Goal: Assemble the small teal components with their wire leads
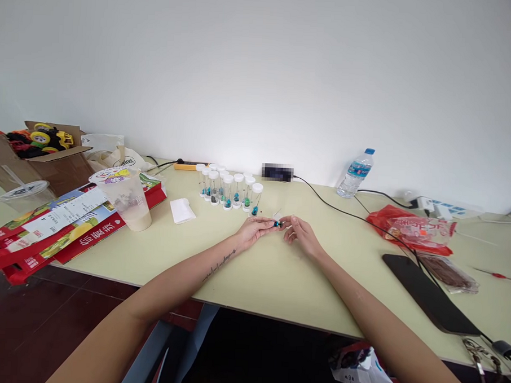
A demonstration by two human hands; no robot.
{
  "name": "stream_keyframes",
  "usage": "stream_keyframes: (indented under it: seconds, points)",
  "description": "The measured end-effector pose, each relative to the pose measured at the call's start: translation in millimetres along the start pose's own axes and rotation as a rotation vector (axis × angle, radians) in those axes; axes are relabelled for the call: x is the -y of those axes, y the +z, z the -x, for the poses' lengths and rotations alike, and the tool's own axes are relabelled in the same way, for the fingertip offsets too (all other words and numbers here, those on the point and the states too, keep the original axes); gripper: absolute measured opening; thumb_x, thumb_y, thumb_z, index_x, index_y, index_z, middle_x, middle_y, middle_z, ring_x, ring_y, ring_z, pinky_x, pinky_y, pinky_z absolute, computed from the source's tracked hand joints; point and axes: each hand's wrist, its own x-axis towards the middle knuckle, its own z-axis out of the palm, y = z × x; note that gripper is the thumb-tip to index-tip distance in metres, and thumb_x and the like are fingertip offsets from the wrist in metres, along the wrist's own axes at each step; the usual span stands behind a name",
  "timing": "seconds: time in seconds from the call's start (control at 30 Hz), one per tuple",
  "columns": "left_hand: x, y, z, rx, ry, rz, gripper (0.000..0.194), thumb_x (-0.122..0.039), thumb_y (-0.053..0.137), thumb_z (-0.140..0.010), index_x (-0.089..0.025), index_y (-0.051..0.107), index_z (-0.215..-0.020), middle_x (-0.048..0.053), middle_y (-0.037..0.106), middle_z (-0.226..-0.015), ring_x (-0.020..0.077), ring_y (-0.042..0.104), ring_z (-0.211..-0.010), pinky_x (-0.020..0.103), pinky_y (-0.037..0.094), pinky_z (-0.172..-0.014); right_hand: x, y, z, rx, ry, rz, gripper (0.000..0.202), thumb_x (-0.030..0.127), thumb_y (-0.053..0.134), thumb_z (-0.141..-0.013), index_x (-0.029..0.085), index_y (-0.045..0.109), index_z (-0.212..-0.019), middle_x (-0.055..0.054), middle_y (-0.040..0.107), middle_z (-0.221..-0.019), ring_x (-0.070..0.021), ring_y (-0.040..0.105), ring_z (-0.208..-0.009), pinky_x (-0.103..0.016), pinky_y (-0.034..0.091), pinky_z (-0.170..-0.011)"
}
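A small blue and black piece with thin wires rising from it is between my two hands above the table. My left hand pinches it from the left. My right hand touches its right side with thumb and index finger, the other fingers curled. Just beyond my left hand stands a group of clear tubes with white caps, holding small blue, green or dark pieces with wires. The nearest tube is close to my left fingertips.
Folded white paper, a plastic cup and red bags lie to the left, near a cardboard box. A water bottle, red plastic bag, black case and cables are on the right.
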Motion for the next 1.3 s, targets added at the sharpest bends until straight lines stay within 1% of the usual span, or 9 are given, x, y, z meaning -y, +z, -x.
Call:
stream_keyframes:
  seconds: [0.13, 0.23, 0.4, 0.53, 0.67, 0.8, 0.9, 1.1, 1.3]
  points:
    - [-2.6, 3.0, 2.4, -0.035, -0.019, 0.002, 0.018, -0.01, 0.07, -0.062, -0.007, 0.066, -0.079, 0.009, 0.068, -0.083, 0.0176, 0.064, -0.081, 0.035, 0.04, -0.096, 0.1, 0.8, 0.6, 0.009, 0.02, 0.011, 0.051, 0.056, 0.029, -0.085, 0.016, 0.058, -0.095, -0.008, 0.059, -0.082, -0.012, 0.055, -0.057, -0.023, 0.046, -0.048]
    - [-3.3, 4.3, 3.0, -0.051, -0.016, 0.01, 0.018, -0.01, 0.071, -0.061, -0.007, 0.066, -0.078, 0.009, 0.068, -0.083, 0.0174, 0.064, -0.081, 0.035, 0.039, -0.097, 1.3, 1.7, 1.3, -0.001, 0.027, 0.019, 0.051, 0.057, 0.029, -0.085, 0.017, 0.057, -0.099, -0.008, 0.059, -0.086, -0.0119, 0.056, -0.057, -0.023, 0.045, -0.047]
    - [-2.6, 3.3, 1.5, -0.049, -0.015, 0.009, 0.019, -0.01, 0.072, -0.06, -0.008, 0.066, -0.078, 0.009, 0.068, -0.083, 0.0169, 0.064, -0.082, 0.034, 0.039, -0.097, 2.7, 1.5, 1.5, 0.002, 0.011, 0.015, 0.049, 0.056, 0.031, -0.085, 0.018, 0.058, -0.097, -0.008, 0.058, -0.089, -0.0119, 0.056, -0.057, -0.024, 0.046, -0.049]
    - [-1.8, 1.9, 0.7, -0.03, -0.007, 0.009, 0.02, -0.012, 0.072, -0.059, -0.007, 0.066, -0.078, 0.009, 0.068, -0.085, 0.0179, 0.064, -0.082, 0.035, 0.04, -0.096, 2.5, 1.0, 1.3, -0.01, 0.006, 0.026, 0.049, 0.056, 0.03, -0.085, 0.019, 0.057, -0.099, -0.009, 0.056, -0.098, -0.0114, 0.056, -0.057, -0.024, 0.046, -0.048]
    - [-1.6, 1.6, 0.9, -0.042, -0.011, 0.002, 0.022, -0.011, 0.073, -0.059, -0.007, 0.066, -0.079, 0.01, 0.068, -0.086, 0.0172, 0.064, -0.082, 0.035, 0.04, -0.096, 2.5, 1.2, 1.0, 0.004, 0.013, 0.037, 0.051, 0.057, 0.028, -0.085, 0.017, 0.058, -0.096, -0.009, 0.057, -0.095, -0.0116, 0.056, -0.057, -0.025, 0.047, -0.049]
    - [-2.6, 2.5, 1.5, -0.052, -0.017, 0.009, 0.021, -0.012, 0.073, -0.058, -0.008, 0.066, -0.078, 0.009, 0.068, -0.084, 0.0177, 0.064, -0.081, 0.035, 0.04, -0.095, 2.7, 0.9, 0.9, -0.009, -0.003, 0.037, 0.049, 0.057, 0.029, -0.085, 0.019, 0.056, -0.099, -0.009, 0.056, -0.101, -0.0112, 0.056, -0.058, -0.024, 0.047, -0.05]
    - [-3.6, 3.8, 2.3, -0.048, -0.018, 0.007, 0.02, -0.012, 0.073, -0.058, -0.007, 0.066, -0.076, 0.009, 0.068, -0.082, 0.0179, 0.064, -0.079, 0.035, 0.041, -0.094, 2.0, 0.4, 0.5, -0.011, 0.006, 0.028, 0.05, 0.057, 0.029, -0.085, 0.017, 0.058, -0.092, -0.01, 0.056, -0.099, -0.0116, 0.056, -0.058, -0.025, 0.046, -0.049]
    - [-3.0, 3.1, 2.3, -0.031, -0.027, -0.017, 0.02, -0.012, 0.071, -0.061, -0.007, 0.065, -0.079, 0.011, 0.067, -0.088, 0.0177, 0.064, -0.081, 0.034, 0.041, -0.094, 2.8, 0.7, 0.5, -0.013, 0.008, 0.022, 0.05, 0.057, 0.029, -0.085, 0.017, 0.058, -0.093, -0.01, 0.056, -0.098, -0.0118, 0.056, -0.058, -0.025, 0.046, -0.048]
    - [-1.4, 1.2, 1.4, -0.028, -0.011, -0.001, 0.018, -0.011, 0.071, -0.061, -0.008, 0.065, -0.078, 0.009, 0.068, -0.085, 0.0179, 0.064, -0.083, 0.034, 0.04, -0.096, 1.7, 1.6, 0.9, -0.023, 0.015, 0.028, 0.051, 0.057, 0.029, -0.085, 0.017, 0.058, -0.094, -0.009, 0.057, -0.095, -0.0114, 0.056, -0.057, -0.025, 0.046, -0.049]
